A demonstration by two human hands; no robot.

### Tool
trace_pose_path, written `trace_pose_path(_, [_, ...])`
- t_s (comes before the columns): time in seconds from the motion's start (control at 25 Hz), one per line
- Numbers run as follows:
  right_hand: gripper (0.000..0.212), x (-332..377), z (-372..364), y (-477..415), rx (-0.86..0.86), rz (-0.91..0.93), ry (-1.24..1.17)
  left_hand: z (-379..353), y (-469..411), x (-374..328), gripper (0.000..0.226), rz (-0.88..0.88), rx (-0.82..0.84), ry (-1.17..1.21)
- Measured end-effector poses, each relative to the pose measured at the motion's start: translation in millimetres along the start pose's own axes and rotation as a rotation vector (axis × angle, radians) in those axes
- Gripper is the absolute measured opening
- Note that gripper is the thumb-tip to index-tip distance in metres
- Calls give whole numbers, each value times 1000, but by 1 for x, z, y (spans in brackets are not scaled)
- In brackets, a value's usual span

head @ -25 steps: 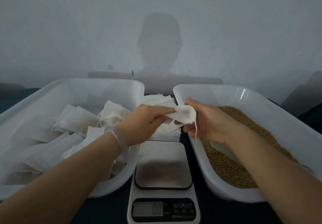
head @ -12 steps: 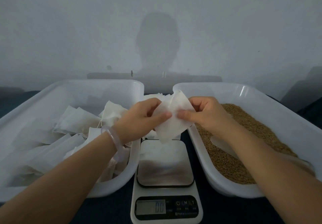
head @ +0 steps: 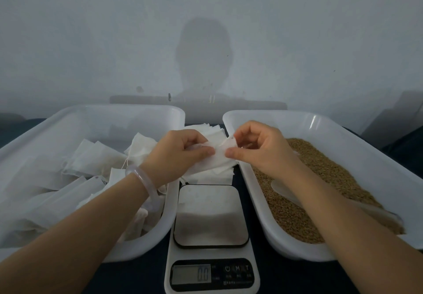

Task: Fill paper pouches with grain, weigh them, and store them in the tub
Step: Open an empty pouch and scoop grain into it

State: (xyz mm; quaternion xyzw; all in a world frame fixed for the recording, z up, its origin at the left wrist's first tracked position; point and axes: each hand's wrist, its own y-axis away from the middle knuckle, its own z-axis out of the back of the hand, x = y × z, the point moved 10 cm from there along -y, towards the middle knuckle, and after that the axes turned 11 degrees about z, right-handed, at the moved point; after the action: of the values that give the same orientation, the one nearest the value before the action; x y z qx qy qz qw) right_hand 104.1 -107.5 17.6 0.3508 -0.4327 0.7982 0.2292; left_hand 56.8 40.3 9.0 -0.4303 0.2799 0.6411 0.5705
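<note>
Both hands pinched one paper pouch just beyond the scale | left hand and right hand close together at its edge | grain lay in right tub | left tub held pouches, seemingly filled.

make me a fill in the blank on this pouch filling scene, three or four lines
1. The left hand and right hand both pinch one paper ____.
2. The grain lies in the white tub on the person's ____.
3. The digital scale stands ____ that tub and the pouch tub.
4. The bracelet is on the ____ wrist.
Missing: pouch; right; between; left.
</note>
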Motion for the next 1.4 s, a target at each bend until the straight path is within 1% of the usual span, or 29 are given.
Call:
trace_pose_path(0.08, [23, 2, -4, 2, 38, 5, 26, 0, -1, 0, 10, -5, -5, 11])
trace_pose_path(0.2, [28, 5, 3, 1, -21, 17, 29, 5, -3, 3, 12, 2, -49, 42])
trace_pose_path(0.28, [24, 6, 4, 0, -31, 33, 22, 7, -4, 5, 14, 9, -62, 70])
trace_pose_path(0.36, [18, 5, 2, -1, -5, 46, 37, 4, -4, 4, 16, 3, -39, 76])
trace_pose_path(0.48, [24, 3, 0, -1, 14, 53, 6, 1, -4, 4, 17, 5, -23, 48])
trace_pose_path(0.56, [27, 2, 1, -2, 3, 73, 13, 4, -4, 4, 17, 2, -49, 41])
trace_pose_path(0.64, [24, 2, 4, -3, -33, 92, 39, 10, -4, 4, 19, 1, -98, 39])
trace_pose_path(0.72, [18, 1, 8, -3, -68, 77, 52, 12, -3, 2, 19, -4, -111, 33])
trace_pose_path(0.76, [20, -1, 8, -2, -53, 56, 55, 10, -3, 1, 20, -9, -98, 37])
trace_pose_path(0.84, [27, -5, -2, -1, 54, 9, 4, 6, -1, 0, 20, -21, -70, 43])
trace_pose_path(0.96, [21, -2, -20, 4, 191, 11, -62, 4, -1, -1, 19, -37, -58, 19])
trace_pose_path(1.04, [17, 2, -21, 4, 191, 32, -76, 7, 0, -2, 20, -45, -78, 15])
trace_pose_path(1.12, [14, 2, -17, 3, 153, 22, -96, 9, 0, -3, 21, -46, -105, 5])
trace_pose_path(1.24, [20, -2, -11, 2, 127, -7, -36, 11, 0, -3, 20, -41, -135, -15])
trace_pose_path(1.32, [18, -5, -11, 2, 114, -25, -12, 13, 1, -4, 20, -44, -154, -24])
trace_pose_path(1.4, [16, -3, -14, 3, 150, -22, -35, 13, 2, -5, 21, -56, -155, -20])
